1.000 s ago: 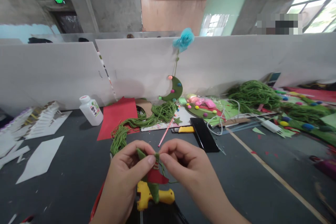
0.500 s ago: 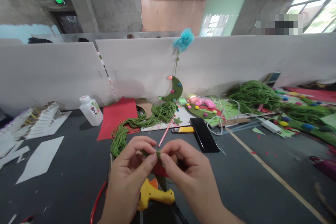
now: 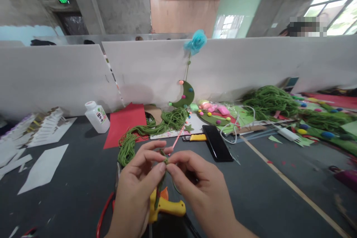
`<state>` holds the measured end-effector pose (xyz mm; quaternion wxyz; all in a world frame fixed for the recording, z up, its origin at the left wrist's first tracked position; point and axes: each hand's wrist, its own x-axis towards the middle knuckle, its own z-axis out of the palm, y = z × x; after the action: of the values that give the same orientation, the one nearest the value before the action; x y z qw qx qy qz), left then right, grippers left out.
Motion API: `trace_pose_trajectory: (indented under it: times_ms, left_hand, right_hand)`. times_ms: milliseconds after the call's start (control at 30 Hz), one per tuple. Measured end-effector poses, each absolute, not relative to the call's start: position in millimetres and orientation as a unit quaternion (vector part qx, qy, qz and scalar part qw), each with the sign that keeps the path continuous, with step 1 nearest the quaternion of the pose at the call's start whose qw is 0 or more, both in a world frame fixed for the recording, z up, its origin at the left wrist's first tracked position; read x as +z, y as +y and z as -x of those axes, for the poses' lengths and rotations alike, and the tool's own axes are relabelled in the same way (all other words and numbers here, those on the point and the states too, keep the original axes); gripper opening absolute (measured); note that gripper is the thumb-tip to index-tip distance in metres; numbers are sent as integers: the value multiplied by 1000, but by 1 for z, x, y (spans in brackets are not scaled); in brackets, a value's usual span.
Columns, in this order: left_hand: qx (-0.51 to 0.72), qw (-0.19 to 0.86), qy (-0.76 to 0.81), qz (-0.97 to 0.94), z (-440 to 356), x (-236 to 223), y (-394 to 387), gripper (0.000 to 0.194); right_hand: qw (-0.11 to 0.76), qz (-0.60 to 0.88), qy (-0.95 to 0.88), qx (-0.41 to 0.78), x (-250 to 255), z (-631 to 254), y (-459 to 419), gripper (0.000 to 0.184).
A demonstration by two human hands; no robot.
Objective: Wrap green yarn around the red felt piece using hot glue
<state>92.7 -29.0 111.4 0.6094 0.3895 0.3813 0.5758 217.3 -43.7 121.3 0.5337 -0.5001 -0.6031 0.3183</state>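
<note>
My left hand (image 3: 141, 186) pinches a small green felt piece (image 3: 159, 186), seen nearly edge-on and hanging below the thumb. My right hand (image 3: 199, 186) has its thumb and forefinger closed at the same spot, on a bit of green yarn (image 3: 166, 161) at the top of the felt. The fingertips of both hands almost touch. Fingers partly hide the felt's outline. Under the hands lies a yellow hot glue gun (image 3: 170, 206). Red-handled scissors or pliers (image 3: 103, 214) are partly covered by my left wrist.
Beyond the hands lie green yarn (image 3: 128, 150), red felt (image 3: 125, 124), a yellow cutter (image 3: 197, 138) and a black phone (image 3: 217, 143). A white bottle (image 3: 97, 118) stands left. A green crescent (image 3: 188, 96) with pompoms leans on the white partition (image 3: 237, 70).
The green felt piece has turned from showing its red part to nearly edge-on. My left fingers have lifted and spread a little, and both hands still pinch at the same place.
</note>
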Motion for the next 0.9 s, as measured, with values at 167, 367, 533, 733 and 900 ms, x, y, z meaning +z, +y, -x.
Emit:
trace_pose_trajectory:
  times_ms: [167,367,533,733,900]
  left_hand:
    - [555,631,426,-335,-93,116,-28,12]
    - [498,721,394,-276,-87,119,-27,9]
    - [475,732,381,-306,-81,114,-23,9]
    - [479,716,382,-335,-81,115,-22,11]
    - [478,707,392,-344,-81,119,-21,11]
  right_hand:
    - [517,512,-619,298,120,-218,-42,11]
    - [499,528,-584,363,125,-221,-41,9]
    - [479,526,-557,430,130,-225,-40,13]
    - [461,535,-581,405,132,-226,-40,14]
    - [450,517,-599,414,134,-232,-39,14]
